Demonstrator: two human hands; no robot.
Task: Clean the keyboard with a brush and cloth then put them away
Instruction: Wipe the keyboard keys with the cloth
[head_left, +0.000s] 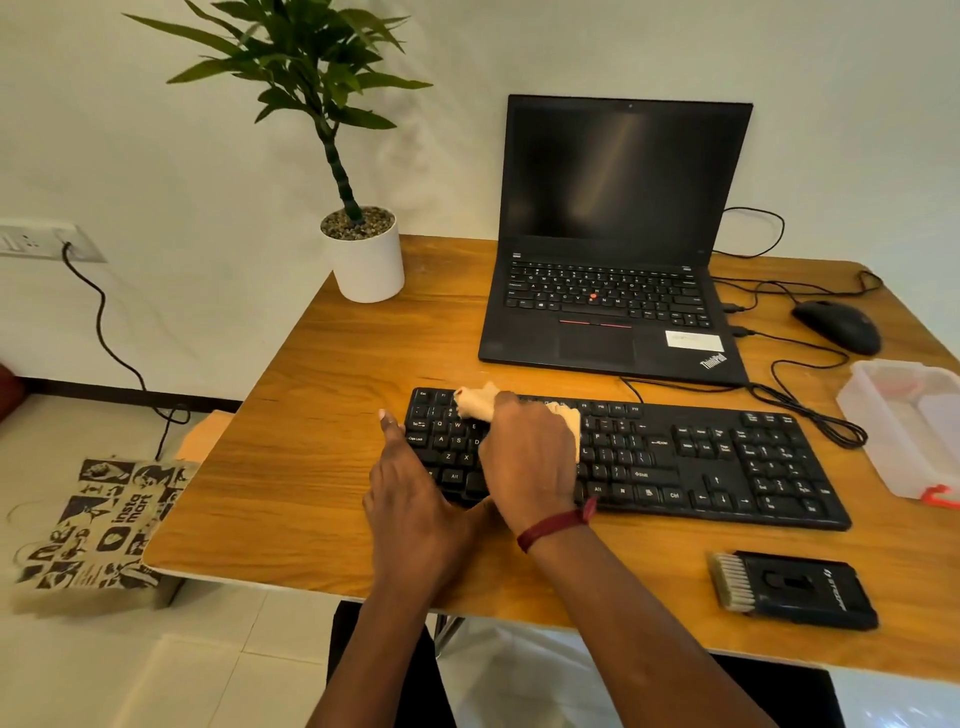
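1. Grips a bunched beige cloth (475, 402) in the right hand (530, 457), fingers curled over it, pressing it onto the upper-left keys of the black keyboard (675, 462); cloth ends poking out past the knuckles on the far side and to the right.
2. Wears a red thread band (556, 525) on the right wrist.
3. Steadies the keyboard with the left hand (410, 499): released, thumb straight along the keyboard's left end, palm over its near left corner, fingers partly hidden under the right hand.
4. Around the middle of the tabletop (332, 374), closer to the near edge: the keyboard, lying lengthwise.
5. Toward the near right corner, apart from the keyboard: the brush (795, 590), black body, pale bristles pointing left, untouched.
6. At the right edge: a clear plastic box (909, 426) with a red clip (937, 493) at its near end.
7. Toward the far edge: an open black laptop (613, 249), screen dark; just to its right, a black mouse (839, 326) among black cables (810, 410).
8. At the far left corner: a green plant (332, 67) in a white pot (366, 260).
9. On the floor off the left edge: a printed paper bag (98, 525); on the wall above it, a socket (36, 241) with a black lead plugged in.
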